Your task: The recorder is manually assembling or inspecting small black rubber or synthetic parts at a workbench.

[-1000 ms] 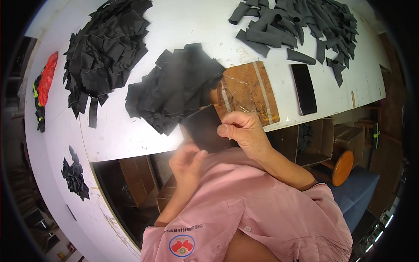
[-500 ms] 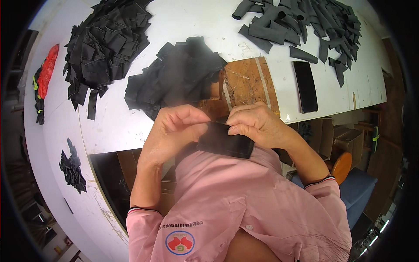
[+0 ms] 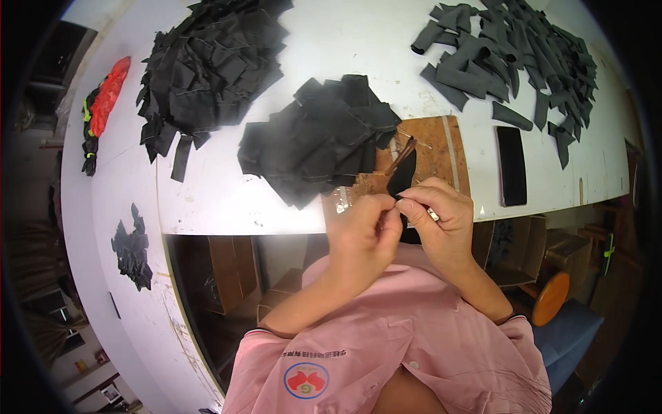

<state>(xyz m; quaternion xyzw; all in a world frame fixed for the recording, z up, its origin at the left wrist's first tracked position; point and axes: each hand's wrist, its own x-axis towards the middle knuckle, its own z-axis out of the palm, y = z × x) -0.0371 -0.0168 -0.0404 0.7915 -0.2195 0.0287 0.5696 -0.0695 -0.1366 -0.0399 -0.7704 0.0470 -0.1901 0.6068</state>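
My left hand (image 3: 365,233) and my right hand (image 3: 440,215) meet over the table's front edge, fingertips pinched together. Between them is a piece of black fabric (image 3: 403,178); part of it shows beyond the fingers, and the rest is mostly hidden by the hands. Something small and shiny (image 3: 433,214) shows at my right fingers, too small to name. Just past the fabric, a thin brown tool (image 3: 401,156) lies on a worn wooden board (image 3: 443,157). A heap of black fabric pieces (image 3: 314,138) sits beside the board's left side, overlapping it.
A larger black fabric heap (image 3: 210,65) stands far left, and dark grey curled strips (image 3: 483,52) spread at far right. A phone (image 3: 511,165) lies right of the board. On the left are a small black pile (image 3: 131,248) and a red bundle (image 3: 110,96). Cardboard boxes (image 3: 520,252) stand below the tabletop.
Both hands have moved right and closer together. The fabric, earlier spread flat toward me, is now turned and mostly hidden between the fingers. The view has shifted, uncovering the brown tool.
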